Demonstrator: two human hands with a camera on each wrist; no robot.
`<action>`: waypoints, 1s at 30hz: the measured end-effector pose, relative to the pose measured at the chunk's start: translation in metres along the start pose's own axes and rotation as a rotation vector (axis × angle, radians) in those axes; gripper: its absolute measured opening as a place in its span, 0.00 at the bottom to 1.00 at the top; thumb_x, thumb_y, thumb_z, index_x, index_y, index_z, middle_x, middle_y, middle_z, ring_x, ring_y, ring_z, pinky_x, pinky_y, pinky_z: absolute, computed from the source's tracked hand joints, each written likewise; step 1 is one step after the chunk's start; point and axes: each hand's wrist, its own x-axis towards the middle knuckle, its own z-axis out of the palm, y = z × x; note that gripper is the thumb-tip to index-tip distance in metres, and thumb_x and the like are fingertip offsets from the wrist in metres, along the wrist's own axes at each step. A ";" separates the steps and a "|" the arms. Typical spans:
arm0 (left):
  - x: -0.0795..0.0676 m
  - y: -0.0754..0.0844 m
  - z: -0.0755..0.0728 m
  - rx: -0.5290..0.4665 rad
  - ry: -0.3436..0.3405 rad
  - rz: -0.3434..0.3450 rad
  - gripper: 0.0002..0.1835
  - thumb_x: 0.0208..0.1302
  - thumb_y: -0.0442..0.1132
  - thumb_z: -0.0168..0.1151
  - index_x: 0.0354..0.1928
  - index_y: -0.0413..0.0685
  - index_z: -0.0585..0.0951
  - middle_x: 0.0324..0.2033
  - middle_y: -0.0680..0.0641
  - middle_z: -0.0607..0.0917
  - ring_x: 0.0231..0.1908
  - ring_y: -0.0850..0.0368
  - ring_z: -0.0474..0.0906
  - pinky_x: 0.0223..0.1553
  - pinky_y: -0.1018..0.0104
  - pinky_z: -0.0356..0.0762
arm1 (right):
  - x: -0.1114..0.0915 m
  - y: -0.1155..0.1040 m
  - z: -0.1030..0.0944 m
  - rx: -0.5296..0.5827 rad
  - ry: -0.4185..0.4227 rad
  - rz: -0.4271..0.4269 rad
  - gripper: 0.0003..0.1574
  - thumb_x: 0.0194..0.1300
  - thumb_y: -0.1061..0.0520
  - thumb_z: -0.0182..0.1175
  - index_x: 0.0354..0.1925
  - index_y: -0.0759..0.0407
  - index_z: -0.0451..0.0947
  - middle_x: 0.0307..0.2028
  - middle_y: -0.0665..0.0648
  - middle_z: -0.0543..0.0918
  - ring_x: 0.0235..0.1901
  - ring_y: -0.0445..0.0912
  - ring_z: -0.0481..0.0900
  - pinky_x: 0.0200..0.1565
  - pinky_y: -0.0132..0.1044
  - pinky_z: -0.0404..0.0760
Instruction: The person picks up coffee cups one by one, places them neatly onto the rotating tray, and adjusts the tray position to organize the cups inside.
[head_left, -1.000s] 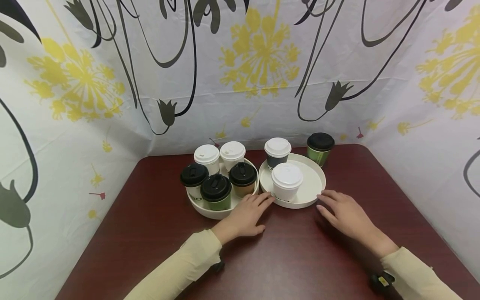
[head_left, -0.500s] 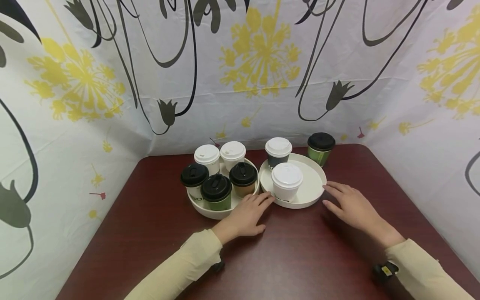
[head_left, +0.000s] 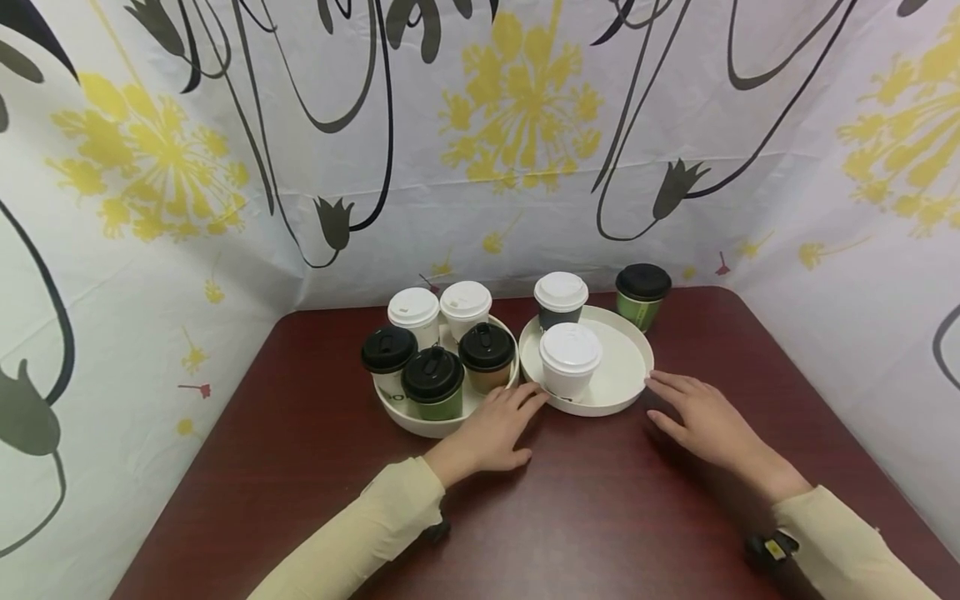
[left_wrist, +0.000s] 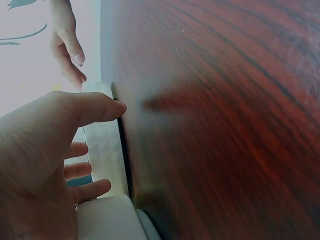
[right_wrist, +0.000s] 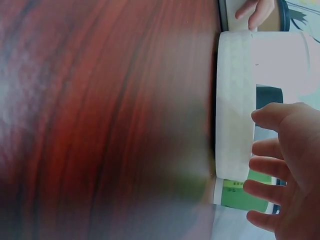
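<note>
My left hand (head_left: 491,431) lies between two round white trays, fingers loosely extended and fingertips at the front left rim of the right tray (head_left: 628,367). My right hand (head_left: 701,417) has its fingertips at that tray's right rim, fingers spread in the right wrist view. Neither hand grips anything. On the right tray stand a white-lidded white paper cup (head_left: 570,358) in front and a white-lidded dark paper cup (head_left: 561,296) behind. The left tray (head_left: 423,428) carries several lidded cups, including a green cup with a black lid (head_left: 433,383) in front.
A green cup with a black lid (head_left: 642,293) stands on the dark red table (head_left: 585,517) behind the right tray, to its right. Patterned white cloth (head_left: 465,233) hangs behind the table and along both sides.
My right hand has moved slightly right and back along the tray's rim. The dark cup has shifted a little right, the front white cup slightly left. My left hand has barely moved.
</note>
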 end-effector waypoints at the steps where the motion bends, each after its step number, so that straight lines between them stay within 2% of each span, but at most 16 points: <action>1: 0.000 0.000 0.000 0.002 -0.001 0.001 0.47 0.55 0.56 0.68 0.74 0.51 0.60 0.71 0.46 0.65 0.68 0.50 0.69 0.70 0.54 0.64 | -0.001 -0.001 0.000 0.000 0.002 -0.003 0.33 0.63 0.51 0.65 0.64 0.62 0.74 0.64 0.67 0.75 0.62 0.64 0.74 0.59 0.65 0.71; 7: 0.000 0.000 0.001 0.010 0.000 0.004 0.46 0.56 0.56 0.68 0.74 0.51 0.61 0.71 0.47 0.66 0.67 0.51 0.69 0.70 0.54 0.64 | -0.003 -0.009 0.001 0.003 0.022 -0.025 0.32 0.63 0.52 0.65 0.63 0.62 0.75 0.62 0.66 0.77 0.60 0.63 0.75 0.58 0.64 0.71; 30: -0.001 0.001 -0.003 0.004 0.000 0.005 0.46 0.55 0.55 0.68 0.74 0.52 0.61 0.71 0.49 0.66 0.66 0.52 0.70 0.71 0.54 0.64 | -0.004 -0.033 0.002 -0.012 0.013 -0.040 0.30 0.63 0.51 0.65 0.61 0.61 0.77 0.57 0.65 0.79 0.58 0.61 0.76 0.58 0.62 0.73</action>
